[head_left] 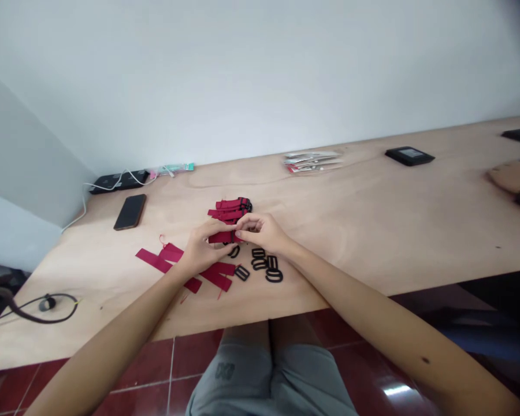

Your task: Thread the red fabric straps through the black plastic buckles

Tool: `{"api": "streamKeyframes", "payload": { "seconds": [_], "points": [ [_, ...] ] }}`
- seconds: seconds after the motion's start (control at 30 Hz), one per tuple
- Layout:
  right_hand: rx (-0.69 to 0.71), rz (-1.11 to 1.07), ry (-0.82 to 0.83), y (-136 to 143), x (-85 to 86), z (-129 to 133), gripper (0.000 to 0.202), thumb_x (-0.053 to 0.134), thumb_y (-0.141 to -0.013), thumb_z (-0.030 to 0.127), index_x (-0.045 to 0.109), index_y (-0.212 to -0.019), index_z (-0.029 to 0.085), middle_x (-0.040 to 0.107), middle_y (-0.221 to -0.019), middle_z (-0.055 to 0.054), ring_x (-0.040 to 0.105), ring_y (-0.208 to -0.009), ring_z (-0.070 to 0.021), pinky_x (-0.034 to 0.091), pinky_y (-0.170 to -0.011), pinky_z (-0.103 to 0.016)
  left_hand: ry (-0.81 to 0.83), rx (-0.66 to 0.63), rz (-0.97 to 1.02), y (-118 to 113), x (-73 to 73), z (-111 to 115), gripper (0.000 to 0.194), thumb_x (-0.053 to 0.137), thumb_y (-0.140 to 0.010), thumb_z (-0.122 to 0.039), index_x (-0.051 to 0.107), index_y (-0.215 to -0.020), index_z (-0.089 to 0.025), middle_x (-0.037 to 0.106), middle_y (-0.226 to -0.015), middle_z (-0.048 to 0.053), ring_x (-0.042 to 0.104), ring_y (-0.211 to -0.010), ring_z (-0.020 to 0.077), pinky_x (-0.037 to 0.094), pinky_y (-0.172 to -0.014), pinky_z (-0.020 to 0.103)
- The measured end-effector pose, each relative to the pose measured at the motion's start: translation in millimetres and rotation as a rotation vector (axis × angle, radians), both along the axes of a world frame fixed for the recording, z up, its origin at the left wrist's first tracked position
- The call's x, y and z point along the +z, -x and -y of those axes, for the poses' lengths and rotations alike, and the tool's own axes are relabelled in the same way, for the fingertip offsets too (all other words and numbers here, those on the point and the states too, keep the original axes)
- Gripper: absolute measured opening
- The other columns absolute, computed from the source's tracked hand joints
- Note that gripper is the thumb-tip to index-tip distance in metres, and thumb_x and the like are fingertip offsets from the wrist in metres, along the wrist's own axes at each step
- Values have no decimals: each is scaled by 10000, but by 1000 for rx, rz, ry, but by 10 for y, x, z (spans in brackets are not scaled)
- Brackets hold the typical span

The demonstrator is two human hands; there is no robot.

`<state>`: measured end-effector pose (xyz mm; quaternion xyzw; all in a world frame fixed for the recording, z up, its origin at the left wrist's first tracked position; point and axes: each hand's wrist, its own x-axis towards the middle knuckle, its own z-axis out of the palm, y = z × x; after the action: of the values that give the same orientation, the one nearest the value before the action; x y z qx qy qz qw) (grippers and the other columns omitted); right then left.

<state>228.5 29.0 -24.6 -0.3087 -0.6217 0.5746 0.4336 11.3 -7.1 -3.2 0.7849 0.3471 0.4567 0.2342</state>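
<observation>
My left hand [201,247] and my right hand [260,232] meet at a red strap piece [220,237] with a black buckle on it. The fingers of both hands are closed on its edges. Just beyond them lies a stack of red straps [230,205] with black buckles at its right end. Loose red strips [156,260] are spread left of and under my left wrist, and more red strips [220,277] lie nearer the front. Several loose black buckles [272,268] rest below my right hand, and one black slider [241,273] touches the strips.
A phone [130,212] lies at the left, with black devices [119,181] and a white cable behind it. Packaged items [312,161] and a black box [409,155] stand along the wall. Another person's hand [513,176] rests at the far right. A black cable [47,312] loops at the left.
</observation>
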Motion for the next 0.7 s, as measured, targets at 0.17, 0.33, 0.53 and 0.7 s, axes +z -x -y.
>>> {"api": "streamKeyframes", "payload": {
  "seconds": [0.17, 0.33, 0.53, 0.7],
  "points": [
    [-15, -55, -72, 8, 20, -13, 262, 832, -855, 391, 711, -1004, 213, 741, -922, -28, 683, -838, -179, 536, -763, -306, -53, 31, 25, 4, 24, -33, 295, 844, -882, -281, 799, -1169, -228, 802, -1077, 99, 763, -970, 236, 660, -873, 400],
    [-31, -101, -72, -5, 46, -14, 230, 807, -890, 379, 705, -1023, 221, 716, -962, -23, 668, -872, -170, 524, -804, -302, -54, 41, 40, 16, 16, -39, 322, 861, -877, -286, 781, -1182, -224, 803, -1115, 101, 765, -1024, 244, 651, -925, 418],
    [45, -74, -72, 7, 16, -6, 287, 839, -868, 395, 694, -1047, 223, 730, -976, -31, 687, -895, -185, 546, -825, -318, 0, 26, 7, -12, -29, -4, 370, 869, -873, -357, 742, -1192, -221, 785, -1143, 100, 750, -1054, 250, 646, -928, 422],
    [-69, -98, -114, 10, 31, -14, 277, 835, -870, 443, 706, -978, 222, 723, -950, -38, 669, -859, -189, 549, -789, -325, -49, 142, 40, -35, 105, 3, 371, 878, -855, -411, 575, -942, -214, 660, -984, 51, 650, -929, 201, 583, -852, 350]
  ]
}}
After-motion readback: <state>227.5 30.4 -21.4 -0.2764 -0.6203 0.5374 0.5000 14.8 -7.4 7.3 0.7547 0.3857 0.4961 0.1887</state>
